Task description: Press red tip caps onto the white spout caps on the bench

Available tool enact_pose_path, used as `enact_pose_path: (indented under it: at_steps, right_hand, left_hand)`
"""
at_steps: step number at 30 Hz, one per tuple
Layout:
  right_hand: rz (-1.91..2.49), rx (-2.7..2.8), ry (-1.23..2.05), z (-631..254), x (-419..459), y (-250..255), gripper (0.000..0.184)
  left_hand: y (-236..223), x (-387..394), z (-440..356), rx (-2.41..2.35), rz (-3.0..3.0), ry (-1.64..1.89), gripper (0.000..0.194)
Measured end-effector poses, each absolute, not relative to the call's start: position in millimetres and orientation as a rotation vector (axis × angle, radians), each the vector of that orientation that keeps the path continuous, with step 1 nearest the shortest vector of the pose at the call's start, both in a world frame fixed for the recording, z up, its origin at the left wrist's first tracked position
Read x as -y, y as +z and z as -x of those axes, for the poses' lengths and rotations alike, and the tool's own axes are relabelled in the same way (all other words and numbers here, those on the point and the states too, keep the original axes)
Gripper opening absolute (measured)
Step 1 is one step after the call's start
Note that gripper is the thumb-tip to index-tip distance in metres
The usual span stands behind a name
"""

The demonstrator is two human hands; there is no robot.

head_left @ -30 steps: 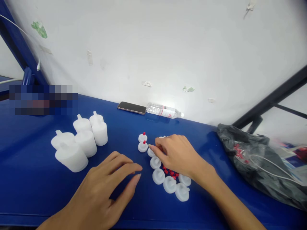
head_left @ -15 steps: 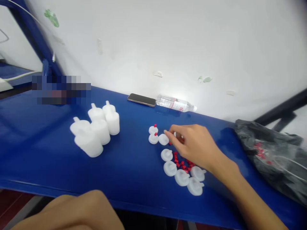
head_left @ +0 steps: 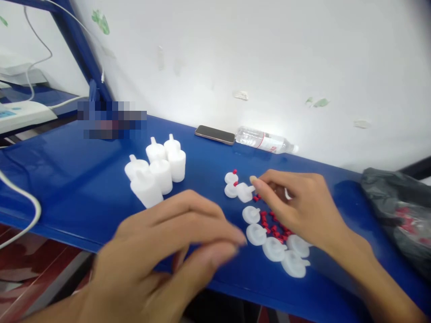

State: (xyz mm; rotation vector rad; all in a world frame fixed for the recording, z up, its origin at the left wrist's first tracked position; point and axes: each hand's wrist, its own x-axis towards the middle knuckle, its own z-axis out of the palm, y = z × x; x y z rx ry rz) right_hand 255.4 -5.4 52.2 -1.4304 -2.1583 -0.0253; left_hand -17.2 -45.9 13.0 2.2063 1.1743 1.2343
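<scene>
My right hand [head_left: 296,204] pinches thumb and forefinger at the narrow spout of a white plastic cap [head_left: 244,193], which looks slightly tipped. Close by are two white caps, such as one cap [head_left: 230,190], with small red plugs at their spouts. Below them several plain white spouted caps [head_left: 255,234] lie in a curve around a scatter of small red plugs [head_left: 275,231], partly hidden by my right hand. My left hand [head_left: 161,251] hovers in the foreground, slightly blurred, its fingertips drawn together against the thumb with nothing visible between them.
Several white bottles with spouted tops [head_left: 161,175] stand in a group left of the caps on the blue table [head_left: 84,188]. A phone [head_left: 214,134] and a clear water bottle [head_left: 266,140] lie by the wall. At right sits a dark plastic bag [head_left: 384,197] with red pieces.
My left hand has risen from the bottom left toward the caps. The cap at my right fingertips has tipped. The whole view has shifted, moving the table things rightward in the picture.
</scene>
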Motion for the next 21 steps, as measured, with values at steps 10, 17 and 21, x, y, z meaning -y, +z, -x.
enact_pose_path:
  at_steps: [10, 17, 21]
  right_hand:
    - [1.158, 2.266, 0.458, -244.5, 15.6, 57.6, 0.050]
    - [1.741, 2.316, 0.107, -281.0, -3.3, 64.9, 0.011]
    - [1.804, 2.444, 0.179, -282.3, -9.2, 58.0, 0.005]
  left_hand:
    - [-2.8, 19.5, -5.9, -0.909, -2.033, 1.181, 0.027]
    - [-14.5, 2.7, -4.2, -1.017, -2.028, 1.149, 0.025]
    - [-20.0, 3.2, -3.8, -1.008, -2.076, 1.112, 0.026]
